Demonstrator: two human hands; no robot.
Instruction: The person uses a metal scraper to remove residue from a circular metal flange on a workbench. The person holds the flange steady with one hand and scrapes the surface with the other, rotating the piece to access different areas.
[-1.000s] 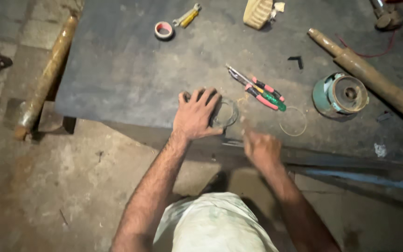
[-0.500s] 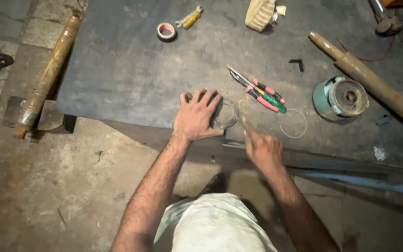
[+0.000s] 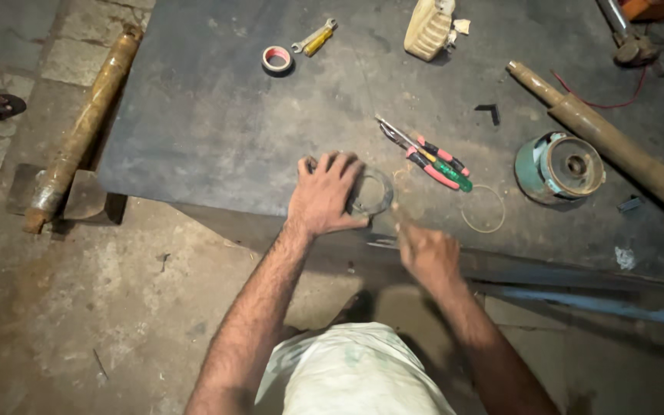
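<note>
Blur smears our right hand (image 3: 426, 253) at the near edge of the worktop (image 3: 217, 131), so we cannot tell whether its fingers are closed or what, if anything, they hold. Half a second ago it sat in much the same spot; our left hand (image 3: 324, 194) has not shifted either. That left hand lies flat with fingers spread, pressing on a metal ring (image 3: 374, 192) whose left part it hides. Just right of the ring lies a thin wire loop (image 3: 483, 209), untouched. Beyond them rest red-and-green pliers (image 3: 436, 160), then a teal motor housing (image 3: 559, 167). Farther off sit a tape roll (image 3: 277, 59) and a long rusty pipe (image 3: 612, 142), cut off at the frame's right edge.
</note>
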